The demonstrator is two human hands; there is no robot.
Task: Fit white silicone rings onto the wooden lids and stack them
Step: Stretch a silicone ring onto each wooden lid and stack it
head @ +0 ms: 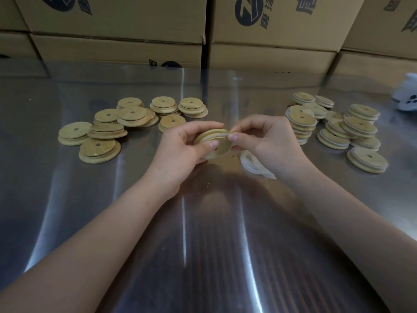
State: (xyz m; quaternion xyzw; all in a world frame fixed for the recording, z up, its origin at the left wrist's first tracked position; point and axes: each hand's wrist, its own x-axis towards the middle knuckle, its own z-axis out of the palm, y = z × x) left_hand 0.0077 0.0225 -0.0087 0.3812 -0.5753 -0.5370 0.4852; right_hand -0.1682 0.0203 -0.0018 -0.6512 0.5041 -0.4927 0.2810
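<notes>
Left hand point(178, 150): curled round the wooden lid point(220, 149), thumb pressed on its face near the centre hole and the other fingers wrapped over the top edge. It's a proper grip.

Right hand point(268, 143): thumb and forefinger are pinching the white silicone ring point(217, 134) right at the lid's rim. The other fingers are curled in behind.

Lid in hand: held up off the table point(203, 233), tilted on edge, roughly mid-table. The ring sits in the groove around the smaller disc. Can't tell if it's seated all the way round, since the hands cover part of it.

Spare rings point(248, 162): a few loose white ones lying flat on the steel, right under the right hand and partly hidden by it.

Bare lids point(106, 127): a messy pile toward the far left of the table, some overlapping and some two or three deep, with no white showing on any of them.

Ringed lids point(358, 128): short, leaning stacks toward the far right, with white bands visible around them.

Behind the far edge: cardboard boxes point(117, 21) stacked up, dark printed logos on them.

Far right edge: some white thing point(408, 96) with dark spots, too cut off to say what it is.
</notes>
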